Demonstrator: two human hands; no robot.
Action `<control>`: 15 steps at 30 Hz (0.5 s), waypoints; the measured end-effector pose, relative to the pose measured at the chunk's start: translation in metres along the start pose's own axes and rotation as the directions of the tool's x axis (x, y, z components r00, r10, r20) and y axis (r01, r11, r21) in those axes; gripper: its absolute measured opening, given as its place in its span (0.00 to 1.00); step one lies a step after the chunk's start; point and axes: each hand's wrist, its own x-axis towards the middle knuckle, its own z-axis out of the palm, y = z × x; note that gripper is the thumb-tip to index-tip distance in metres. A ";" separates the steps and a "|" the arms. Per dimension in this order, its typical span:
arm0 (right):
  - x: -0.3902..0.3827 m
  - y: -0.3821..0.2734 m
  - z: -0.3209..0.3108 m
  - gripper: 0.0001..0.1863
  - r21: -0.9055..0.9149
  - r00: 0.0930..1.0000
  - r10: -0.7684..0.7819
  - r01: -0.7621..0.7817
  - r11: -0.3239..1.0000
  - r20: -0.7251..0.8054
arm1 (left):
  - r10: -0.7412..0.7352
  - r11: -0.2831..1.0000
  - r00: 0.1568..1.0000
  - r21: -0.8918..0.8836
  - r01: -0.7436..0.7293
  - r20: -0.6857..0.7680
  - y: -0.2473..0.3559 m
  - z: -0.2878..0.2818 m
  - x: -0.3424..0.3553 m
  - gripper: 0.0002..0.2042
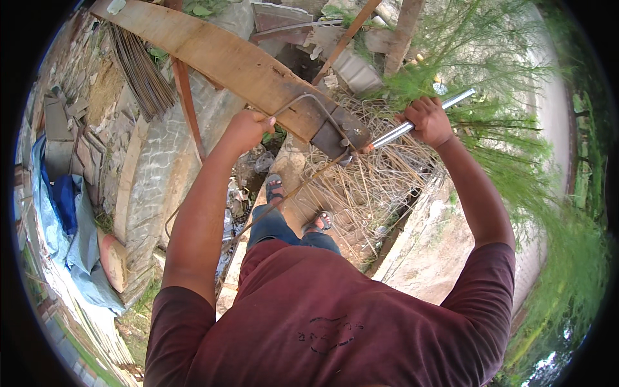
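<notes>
A wooden plank (213,51) runs from the upper left to the middle, with a dark plate (334,137) and small pegs on its near end. A thin steel rod (330,117), bent at several places, lies over this end; its long straight part slants down to the lower left, past my left forearm. My left hand (250,130) is closed on the rod's short end, left of the plank. In my right hand (427,121) is a shiny metal bar (393,134), gripped near its middle. The bar's inner end meets the rod at the plate.
Below the plank's end lies a heap of bent steel rods (361,187). A bundle of straight rods (138,71) hangs by the plank's far part. Feathery green branches (503,122) crowd the right side. A blue tarp (64,213) lies at the left, near stacked slabs (61,138).
</notes>
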 end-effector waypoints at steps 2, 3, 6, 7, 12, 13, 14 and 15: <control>-0.012 -0.006 -0.001 0.10 -0.038 0.999 0.048 -0.048 0.998 0.012 | 0.011 1.000 1.000 0.003 -0.011 0.009 -0.003 0.000 0.001 0.17; -0.020 -0.011 -0.001 0.07 -0.066 0.997 0.073 -0.072 0.995 0.014 | 0.002 1.000 1.000 -0.024 -0.002 0.009 -0.004 0.001 0.001 0.17; -0.046 -0.024 0.000 0.09 -0.061 0.982 0.183 -0.180 0.982 0.053 | -0.009 0.997 1.000 -0.080 0.009 0.005 -0.006 0.003 0.002 0.17; -0.054 -0.026 0.001 0.09 -0.044 0.978 0.200 -0.198 0.979 0.050 | -0.003 0.996 1.000 -0.087 0.003 -0.001 -0.008 0.005 0.004 0.17; -0.073 0.008 -0.011 0.08 0.057 0.954 0.255 -0.266 0.962 0.156 | -0.060 0.995 0.998 -0.085 0.060 0.005 -0.001 0.003 -0.002 0.18; -0.091 0.031 -0.006 0.07 0.022 0.891 0.365 -0.385 0.923 0.271 | -0.070 0.994 0.997 -0.089 0.071 0.019 -0.003 0.003 -0.001 0.18; -0.108 0.053 -0.001 0.06 -0.025 0.802 0.465 -0.493 0.870 0.376 | -0.078 0.992 0.996 -0.094 0.080 0.032 -0.003 0.003 0.001 0.18; -0.113 0.061 -0.007 0.06 -0.059 0.788 0.507 -0.521 0.851 0.349 | -0.080 0.992 0.996 -0.097 0.083 0.030 -0.003 0.003 0.001 0.18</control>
